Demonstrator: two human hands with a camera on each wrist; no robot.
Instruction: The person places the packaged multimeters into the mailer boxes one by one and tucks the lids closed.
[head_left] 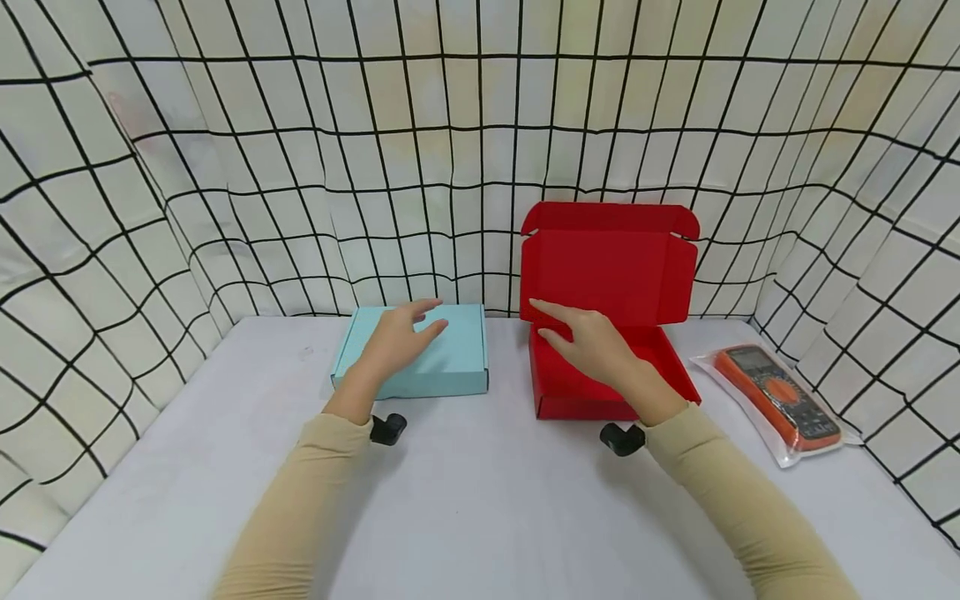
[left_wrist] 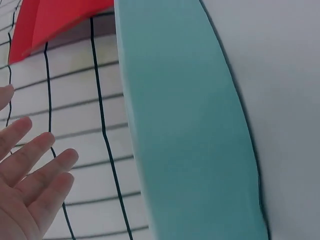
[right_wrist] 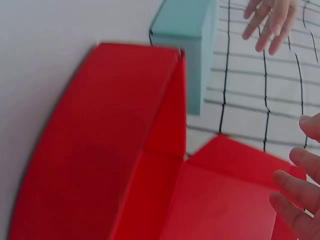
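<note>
One pale-blue box [head_left: 462, 354], closed, on the white bench [head_left: 465, 500], its top partly hidden behind the left hand [head_left: 397, 337]; grip wide, contact I cannot judge. One red box [head_left: 609, 279], lid raised, to the right, its interior partly covered by the right hand [head_left: 590, 340]; grip likewise wide. One orange-and-black multimeter [head_left: 780, 396], in a clear bag [head_left: 787, 457], at far right; dial markings I cannot read. Two tan sleeves [head_left: 288, 508], cut off at the lower edge.
</note>
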